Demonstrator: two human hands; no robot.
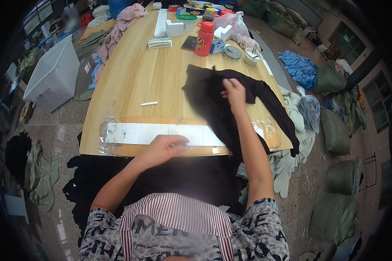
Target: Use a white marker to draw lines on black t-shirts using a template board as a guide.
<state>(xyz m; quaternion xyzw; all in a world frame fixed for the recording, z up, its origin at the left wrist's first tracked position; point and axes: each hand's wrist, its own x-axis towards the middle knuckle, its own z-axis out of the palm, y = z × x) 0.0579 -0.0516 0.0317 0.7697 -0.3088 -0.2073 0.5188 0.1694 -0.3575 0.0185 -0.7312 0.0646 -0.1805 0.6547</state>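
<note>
A black garment (211, 89) with a long sleeve (277, 108) lies across the right part of the wooden table, its lower part hanging over the near edge. My right hand (234, 95) is over its middle, fingers curled in; whether they pinch cloth I cannot make out. My left hand (167, 145), slightly blurred, hovers at a white marked strip (143, 134) near the table's front edge. Its fingers are loosely stretched toward the right, and nothing shows in them. A small white stick (149, 104) lies beyond the strip.
Dark cloth (183, 178) hangs before me below the table (130, 87). Farther back stand a red bottle (204, 39), a phone (189, 42), tubs and boxes. A white bin (52, 74) stands left; pale cloth (287, 165) and stuffed green sacks (335, 217) are at the right.
</note>
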